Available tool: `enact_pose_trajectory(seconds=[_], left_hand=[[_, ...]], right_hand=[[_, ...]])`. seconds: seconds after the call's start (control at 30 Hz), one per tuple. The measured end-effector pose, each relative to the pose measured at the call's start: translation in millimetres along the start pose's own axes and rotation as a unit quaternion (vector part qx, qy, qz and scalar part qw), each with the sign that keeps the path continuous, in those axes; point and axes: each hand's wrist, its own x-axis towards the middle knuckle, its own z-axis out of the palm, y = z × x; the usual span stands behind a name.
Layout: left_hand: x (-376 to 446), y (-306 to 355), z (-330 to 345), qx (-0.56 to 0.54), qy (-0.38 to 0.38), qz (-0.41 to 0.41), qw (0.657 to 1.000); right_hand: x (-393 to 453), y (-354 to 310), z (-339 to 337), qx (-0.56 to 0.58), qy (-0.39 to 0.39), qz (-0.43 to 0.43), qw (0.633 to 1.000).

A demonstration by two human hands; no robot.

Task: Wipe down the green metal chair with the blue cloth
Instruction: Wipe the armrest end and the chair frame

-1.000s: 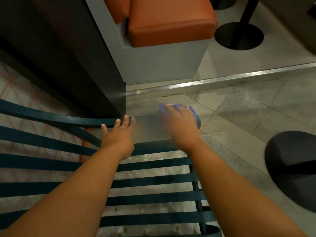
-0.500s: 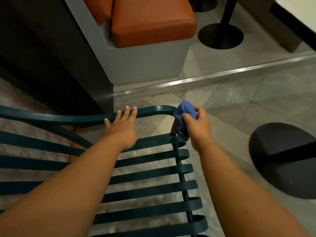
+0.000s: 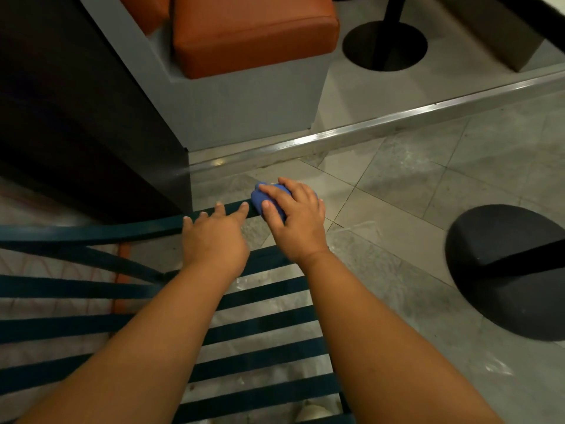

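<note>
Head view: right hand (image 3: pixel 298 220) clasps cloth (image 3: pixel 265 201) on the chair (image 3: pixel 91 232) rail's corner; rail runs toward 9 o'clock under the flat left hand (image 3: pixel 215 238).

No writing, label, brand mark, number or sign can be read anywhere here.
</note>
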Motion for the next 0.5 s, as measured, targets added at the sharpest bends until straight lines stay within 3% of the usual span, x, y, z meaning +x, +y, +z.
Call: enact_pose_trajectory(seconds=[0.13,0.23,0.3,0.37,0.43,0.47,0.5], left_hand=[[-2.6,6.7,-1.5,-0.006,-0.013,-0.022,1.0],[-4.4,10.3,-1.1,-0.017,-0.024,-0.026,0.999],[-3.4,9.1,-0.5,-0.021,-0.034,-0.026,0.999],[-2.6,6.3,-0.2,-0.009,-0.042,-0.013,0.999],[-2.0,5.1,-1.1,0.004,-0.042,-0.004,0.999],[-1.5,5.7,-2.1,0.008,-0.041,-0.003,0.999],[-1.7,5.9,-3.2,0.014,-0.041,-0.002,0.999]], right_hand=[[12.2,-14.9,4.8,0.022,0.047,0.091,0.995],[-10.6,4.3,12.8,-0.034,0.034,-0.041,0.998],[-18.7,27.6,11.4,-0.002,0.026,-0.073,0.997],[-11.4,43.7,6.0,0.12,0.037,0.046,0.991],[6.6,47.4,-4.9,0.273,0.032,0.235,0.932],[14.8,46.7,-10.9,0.291,0.022,0.291,0.911],[22.1,44.6,-16.1,0.269,0.004,0.307,0.913]])
